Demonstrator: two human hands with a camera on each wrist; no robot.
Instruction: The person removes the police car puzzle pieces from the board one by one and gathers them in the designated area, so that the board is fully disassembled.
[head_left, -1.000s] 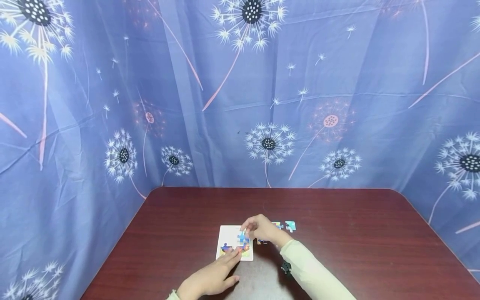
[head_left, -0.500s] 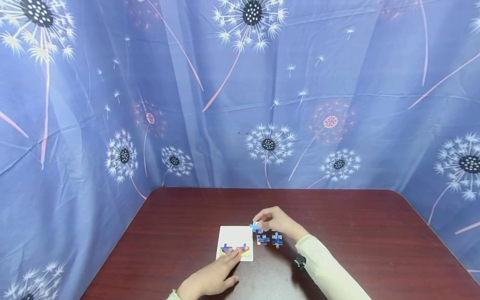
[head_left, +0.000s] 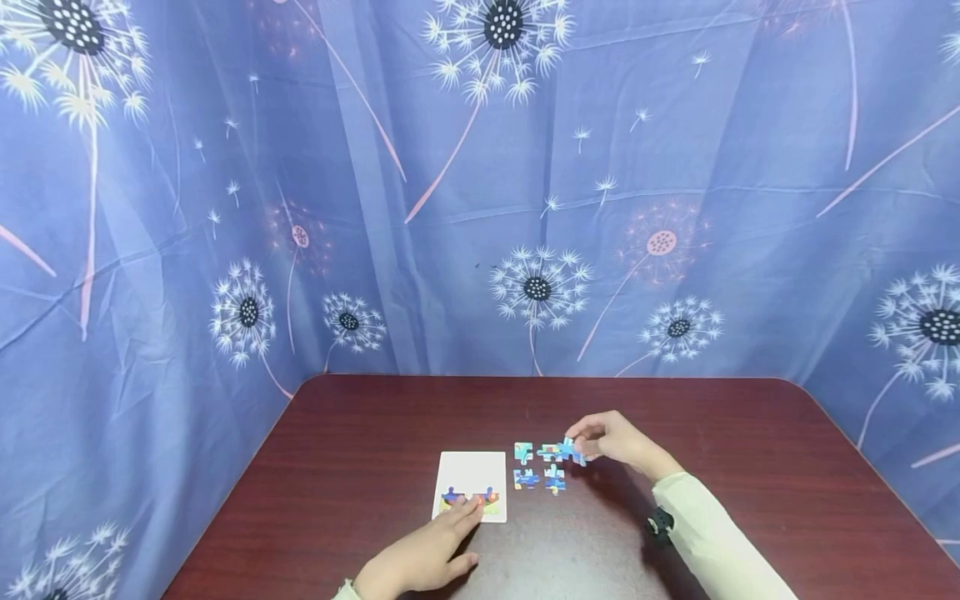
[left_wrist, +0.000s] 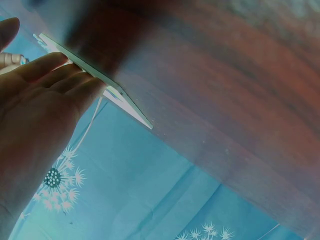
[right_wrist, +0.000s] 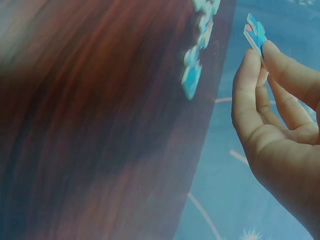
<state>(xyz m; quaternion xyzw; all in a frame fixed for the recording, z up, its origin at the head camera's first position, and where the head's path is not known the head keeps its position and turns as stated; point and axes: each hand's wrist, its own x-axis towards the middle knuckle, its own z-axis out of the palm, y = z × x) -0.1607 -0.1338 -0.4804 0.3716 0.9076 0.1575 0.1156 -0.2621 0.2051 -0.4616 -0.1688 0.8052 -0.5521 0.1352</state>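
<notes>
My left hand (head_left: 426, 550) lies flat with straight fingers on the front part of a white puzzle board (head_left: 472, 465), its fingertips over colourful pieces fitted along the lower edge. In the left wrist view the fingers rest on the edge of the board (left_wrist: 95, 72). My right hand (head_left: 621, 440) pinches a blue puzzle piece (head_left: 567, 447) between thumb and fingers, held above the table; the piece (right_wrist: 256, 34) also shows in the right wrist view. Below and left of this hand lie loose puzzle pieces, among them a light-blue corner piece (head_left: 523, 452) and a blue piece (head_left: 555, 479).
The dark red-brown wooden table (head_left: 375, 433) has rounded far corners. A blue curtain (head_left: 450, 317) with dandelion prints hangs behind it and along both sides. The loose pieces sit just right of the board.
My right hand has moved right from above the board, carrying the pinched puzzle piece over the loose ones. The loose pieces it covered now show. My left hand has stayed still.
</notes>
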